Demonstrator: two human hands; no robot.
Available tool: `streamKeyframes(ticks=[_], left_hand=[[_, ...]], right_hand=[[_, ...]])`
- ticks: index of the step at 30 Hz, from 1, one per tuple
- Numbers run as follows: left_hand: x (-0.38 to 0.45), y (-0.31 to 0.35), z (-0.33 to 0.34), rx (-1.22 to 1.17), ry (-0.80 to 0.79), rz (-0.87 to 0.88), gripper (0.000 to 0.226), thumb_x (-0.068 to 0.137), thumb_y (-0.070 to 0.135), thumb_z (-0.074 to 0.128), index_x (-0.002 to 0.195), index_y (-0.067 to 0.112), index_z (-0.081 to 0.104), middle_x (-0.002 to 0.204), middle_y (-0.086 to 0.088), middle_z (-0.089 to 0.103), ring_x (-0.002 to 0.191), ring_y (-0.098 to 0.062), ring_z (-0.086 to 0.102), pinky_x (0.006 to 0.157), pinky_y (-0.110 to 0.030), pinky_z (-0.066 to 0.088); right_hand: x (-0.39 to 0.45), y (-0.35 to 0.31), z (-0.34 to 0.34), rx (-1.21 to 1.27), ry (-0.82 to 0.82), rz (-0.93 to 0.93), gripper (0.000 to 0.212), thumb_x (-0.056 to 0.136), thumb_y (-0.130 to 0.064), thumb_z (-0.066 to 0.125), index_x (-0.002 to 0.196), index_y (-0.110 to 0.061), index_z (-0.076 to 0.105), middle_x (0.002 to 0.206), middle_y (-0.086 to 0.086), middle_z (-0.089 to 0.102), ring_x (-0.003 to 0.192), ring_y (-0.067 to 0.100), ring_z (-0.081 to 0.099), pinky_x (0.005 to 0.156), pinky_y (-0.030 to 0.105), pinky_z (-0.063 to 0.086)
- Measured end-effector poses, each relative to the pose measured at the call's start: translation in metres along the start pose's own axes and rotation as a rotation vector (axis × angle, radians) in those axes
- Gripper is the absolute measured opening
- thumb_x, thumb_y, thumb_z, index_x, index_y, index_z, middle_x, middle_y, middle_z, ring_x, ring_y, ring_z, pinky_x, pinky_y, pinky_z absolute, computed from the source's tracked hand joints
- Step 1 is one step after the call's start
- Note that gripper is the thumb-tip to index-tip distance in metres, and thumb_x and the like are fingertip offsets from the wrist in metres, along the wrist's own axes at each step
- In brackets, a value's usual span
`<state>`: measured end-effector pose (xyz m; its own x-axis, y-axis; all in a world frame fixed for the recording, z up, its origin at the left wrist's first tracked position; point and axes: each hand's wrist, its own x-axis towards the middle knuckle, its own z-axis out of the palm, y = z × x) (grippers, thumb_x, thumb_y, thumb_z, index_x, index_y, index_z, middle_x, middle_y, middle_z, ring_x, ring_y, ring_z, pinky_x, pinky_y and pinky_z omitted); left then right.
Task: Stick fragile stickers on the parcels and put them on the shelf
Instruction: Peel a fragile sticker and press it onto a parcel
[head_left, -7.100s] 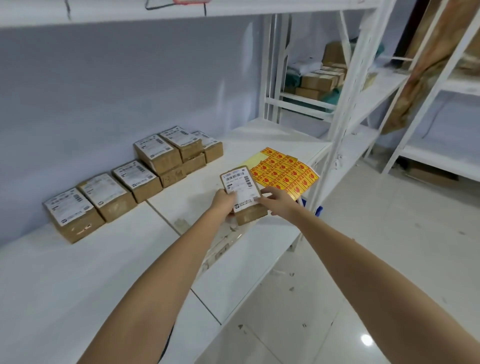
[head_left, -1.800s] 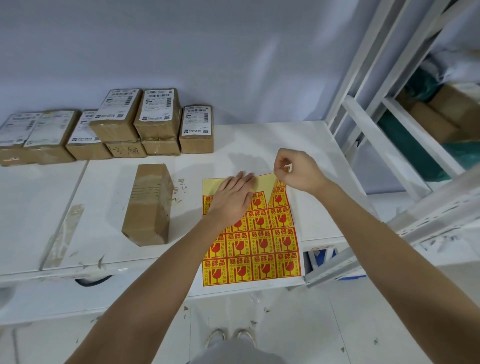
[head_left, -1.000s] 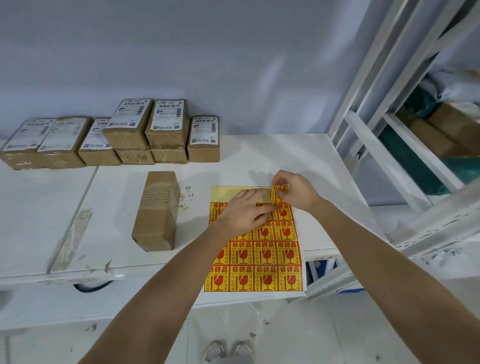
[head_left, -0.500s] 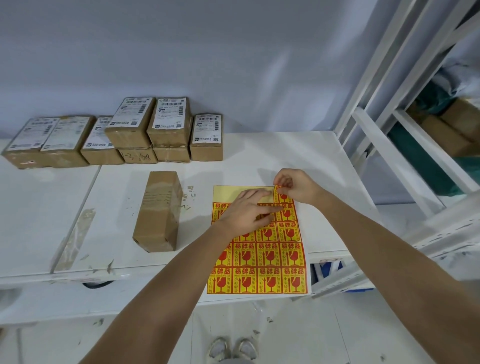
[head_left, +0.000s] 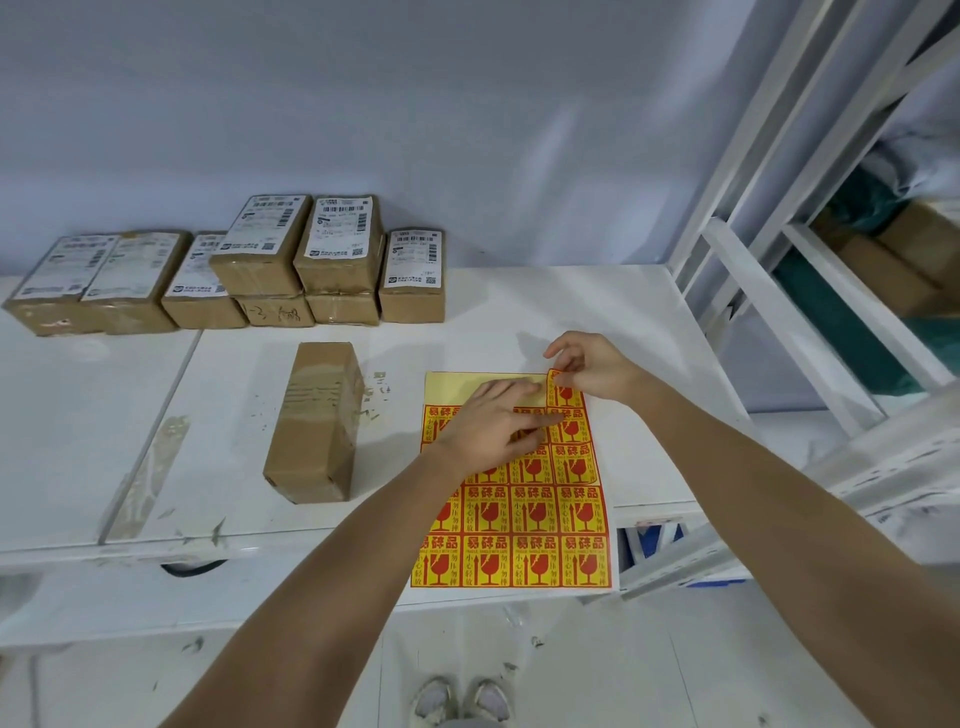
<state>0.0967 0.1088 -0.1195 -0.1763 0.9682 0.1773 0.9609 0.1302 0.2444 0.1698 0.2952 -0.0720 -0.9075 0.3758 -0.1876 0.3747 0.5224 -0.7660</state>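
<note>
- Left hand (head_left: 493, 421) presses flat on one sticker sheet (head_left: 535, 519).
- Right hand (head_left: 592, 366) pinches one sticker (head_left: 563, 392) (corner lifted).
- One unlabelled parcel (head_left: 317, 421); perhaps eight labelled parcels (head_left: 343, 244) behind.

You see a yellow sticker sheet (head_left: 511, 525) gridded with red wine-glass labels at centre frame, plain brown parcel (head_left: 317, 423) left of it, white shelf (head_left: 78, 415) beneath
</note>
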Motion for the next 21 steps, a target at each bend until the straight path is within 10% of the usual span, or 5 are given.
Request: streamKeyframes(ticks=[21], left_hand=[[-0.003,0.005,-0.008,0.042,-0.047,-0.036,0.037,0.097,0.044,0.039,0.133,0.042,0.048,0.150,-0.004,0.030,0.137,-0.020,0.022,0.113,-0.033,0.012]], right_hand=[[0.011,-0.005,-0.007,-0.052,0.025,-0.021,0.014,0.080,-0.010,0.073,0.093,-0.005,0.067,0.084,0.010,0.063,0.066,0.010,0.056,0.055,0.010,0.047]])
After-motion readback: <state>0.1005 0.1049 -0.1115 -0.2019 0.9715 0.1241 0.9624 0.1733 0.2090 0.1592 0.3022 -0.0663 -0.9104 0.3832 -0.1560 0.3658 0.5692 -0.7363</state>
